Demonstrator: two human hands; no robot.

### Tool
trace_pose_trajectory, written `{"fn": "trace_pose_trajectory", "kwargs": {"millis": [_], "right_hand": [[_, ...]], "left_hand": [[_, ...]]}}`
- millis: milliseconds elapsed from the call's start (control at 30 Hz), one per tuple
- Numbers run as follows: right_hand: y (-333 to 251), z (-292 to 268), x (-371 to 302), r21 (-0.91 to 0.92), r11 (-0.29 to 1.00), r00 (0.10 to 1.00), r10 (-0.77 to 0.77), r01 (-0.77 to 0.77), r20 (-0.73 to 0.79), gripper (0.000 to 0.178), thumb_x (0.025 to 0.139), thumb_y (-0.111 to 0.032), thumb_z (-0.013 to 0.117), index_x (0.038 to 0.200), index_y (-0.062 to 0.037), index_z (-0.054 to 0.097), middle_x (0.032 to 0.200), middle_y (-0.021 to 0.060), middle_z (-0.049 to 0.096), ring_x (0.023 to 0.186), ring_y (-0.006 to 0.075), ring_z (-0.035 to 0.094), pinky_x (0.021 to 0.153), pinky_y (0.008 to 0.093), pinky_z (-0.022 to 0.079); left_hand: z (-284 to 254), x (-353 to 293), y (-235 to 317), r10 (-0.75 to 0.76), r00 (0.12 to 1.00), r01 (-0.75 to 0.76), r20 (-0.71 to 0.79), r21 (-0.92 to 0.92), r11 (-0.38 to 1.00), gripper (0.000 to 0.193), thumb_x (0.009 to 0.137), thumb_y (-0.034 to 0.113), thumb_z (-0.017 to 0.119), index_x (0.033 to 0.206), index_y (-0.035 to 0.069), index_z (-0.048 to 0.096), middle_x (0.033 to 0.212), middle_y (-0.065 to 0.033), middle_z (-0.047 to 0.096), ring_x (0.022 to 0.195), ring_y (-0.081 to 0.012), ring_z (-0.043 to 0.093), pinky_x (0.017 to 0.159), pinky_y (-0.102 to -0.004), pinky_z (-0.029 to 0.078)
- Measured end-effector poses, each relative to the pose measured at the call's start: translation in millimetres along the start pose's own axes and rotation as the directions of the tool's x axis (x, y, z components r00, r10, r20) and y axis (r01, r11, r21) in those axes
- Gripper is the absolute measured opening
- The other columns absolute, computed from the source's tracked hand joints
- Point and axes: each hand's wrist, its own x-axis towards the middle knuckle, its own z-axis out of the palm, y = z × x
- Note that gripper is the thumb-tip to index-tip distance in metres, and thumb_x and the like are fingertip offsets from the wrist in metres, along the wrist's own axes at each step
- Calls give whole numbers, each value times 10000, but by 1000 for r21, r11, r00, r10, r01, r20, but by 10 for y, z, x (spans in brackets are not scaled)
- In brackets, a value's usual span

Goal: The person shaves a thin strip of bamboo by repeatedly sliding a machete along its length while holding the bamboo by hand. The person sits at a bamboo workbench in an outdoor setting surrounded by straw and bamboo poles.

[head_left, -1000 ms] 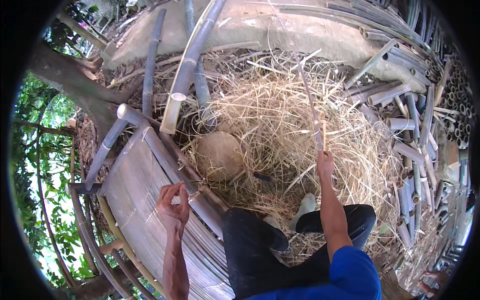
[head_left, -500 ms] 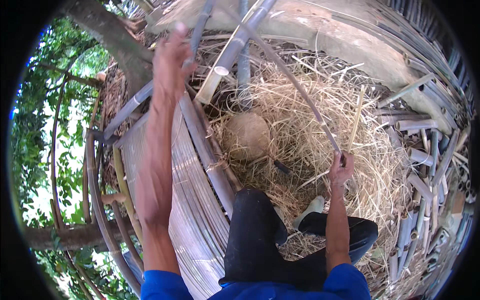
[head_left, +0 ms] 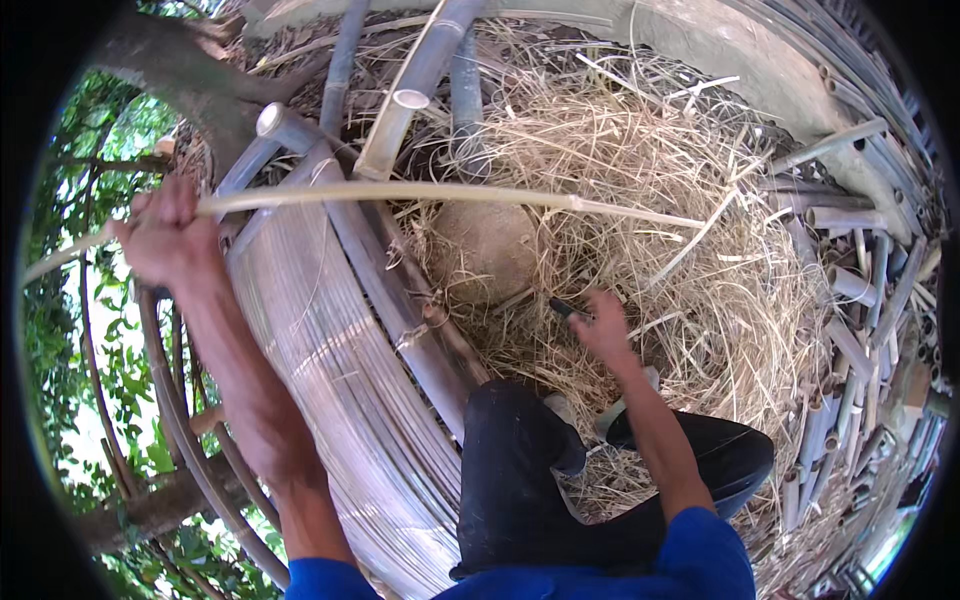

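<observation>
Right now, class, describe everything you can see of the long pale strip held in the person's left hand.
The bamboo strip is long, thin and pale yellow, looking like split bamboo. It lies almost level across the picture, bowing slightly. The left hand grips it close to its left end, with a short length passing beyond the fist toward the leaves. Its right part tapers over the heap of dry shavings and a rounded stone-like lump. The right hand is not on it.
</observation>
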Motion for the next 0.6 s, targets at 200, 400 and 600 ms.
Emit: {"fn": "trace_pose_trajectory", "kwargs": {"millis": [200,400,600], "right_hand": [[514,790,131,-263,951,943,227,-162,243,708,779,-202,787,1359,-133,386,1181,229,557,1057,476,609,876,554,518],[418,629,-11,-294,955,981,29,30,193,523,835,-173,713,1282,-57,466,1112,223,569,1061,436,596,848,522,514],[696,487,174,-210,974,978,121,-84,168,530,822,-202,757,1270,-65,509,1203,212,535,1116,435,568,878,519,517]], "left_hand": [[-755,201,1118,120,974,-80,-190,204,976,484,1095,459,230,820,92,383,644,17,249,539,-129,211,470,-300,248],[-2072,508,2477,25,1000,-23,11,-186,982,511,1073,511,278,785,100,374,571,15,244,501,-117,205,446,-299,177],[-2081,206,2837,452,806,-381,-382,251,890,560,1026,574,220,695,131,304,583,-4,191,515,-158,203,490,-328,234]]}}
